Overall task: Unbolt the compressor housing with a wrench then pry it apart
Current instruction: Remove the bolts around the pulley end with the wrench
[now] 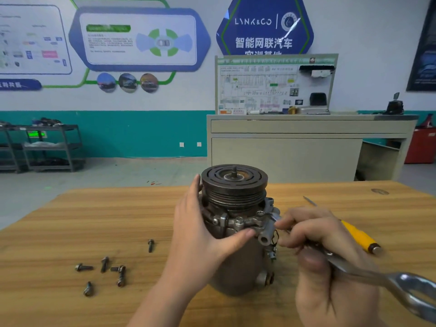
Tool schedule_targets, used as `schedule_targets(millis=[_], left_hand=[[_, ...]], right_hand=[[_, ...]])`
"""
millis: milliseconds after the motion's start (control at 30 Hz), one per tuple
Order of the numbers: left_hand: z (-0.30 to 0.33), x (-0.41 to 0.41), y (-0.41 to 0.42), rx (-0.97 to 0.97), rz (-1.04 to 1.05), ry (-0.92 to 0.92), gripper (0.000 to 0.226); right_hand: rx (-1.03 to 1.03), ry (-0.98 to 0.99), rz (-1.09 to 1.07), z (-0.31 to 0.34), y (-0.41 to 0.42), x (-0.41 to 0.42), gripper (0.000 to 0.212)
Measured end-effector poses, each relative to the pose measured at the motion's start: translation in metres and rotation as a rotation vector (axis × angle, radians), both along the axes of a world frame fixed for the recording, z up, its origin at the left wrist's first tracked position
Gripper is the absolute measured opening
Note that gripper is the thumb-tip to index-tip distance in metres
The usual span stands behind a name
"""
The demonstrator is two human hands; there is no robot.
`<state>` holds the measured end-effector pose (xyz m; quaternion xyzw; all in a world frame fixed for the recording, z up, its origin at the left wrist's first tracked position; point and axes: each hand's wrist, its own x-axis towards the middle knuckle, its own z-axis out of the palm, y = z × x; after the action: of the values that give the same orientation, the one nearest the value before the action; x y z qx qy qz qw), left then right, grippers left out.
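Right now the right hand (313, 234) is curled round the shank of a combination wrench (368, 277), whose ring end reaches to the flange of the compressor (236, 223), near a bolt head (260, 213) on the right side; whether it is seated on that bolt is hidden behind the fingers. The open-jawed end of the wrench sticks out toward the lower right. The left hand (200, 230) wraps the compressor's left flank, thumb (243, 233) laid across the front of the housing just under the flange, fingers behind the pulley (234, 182), steadying it.

The compressor stands upright on the wooden table (70, 220), pulley end up, at the middle of the near edge.

Judging by this, the unbolting step is in hand and well advanced: six loose bolts (103, 267) lie on the table to the left, while another bolt (238, 220) is in place at the front of the flange. The next move seems to call for seating the ring squarely and turning while the left hand resists the twist.

A yellow-handled screwdriver (358, 237) lies on the table just behind the right hand, probably for the prying.

No container is in use; the bolts lie loose on the tabletop.
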<state>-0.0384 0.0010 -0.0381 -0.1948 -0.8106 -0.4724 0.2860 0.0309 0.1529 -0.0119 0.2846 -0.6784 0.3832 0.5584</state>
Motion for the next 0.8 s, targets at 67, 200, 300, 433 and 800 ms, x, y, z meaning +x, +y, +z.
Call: schedule_targets(millis=[67,200,300,433,800], left_hand=[[-0.005,-0.003,-0.005,0.1,-0.033,-0.034,0.118],[-0.009,-0.004,-0.009,0.156,-0.076,-0.068,0.117],[-0.013,-0.003,-0.006,0.16,-0.075,-0.094,0.118],[-0.016,-0.003,-0.003,0.156,-0.045,-0.096,0.125],[-0.019,-0.007,-0.011,0.32,-0.071,-0.089,0.087]], right_hand=[[-0.004,0.004,0.012,-0.013,-0.003,0.007,0.04],[-0.101,0.033,-0.07,-0.009,-0.019,-0.004,0.018],[-0.29,0.138,-0.027,-0.015,-0.041,-0.01,0.009],[-0.66,0.31,0.036,-0.014,-0.061,-0.017,0.012],[-1.083,-1.044,0.81,0.021,0.04,-0.097,0.03]])
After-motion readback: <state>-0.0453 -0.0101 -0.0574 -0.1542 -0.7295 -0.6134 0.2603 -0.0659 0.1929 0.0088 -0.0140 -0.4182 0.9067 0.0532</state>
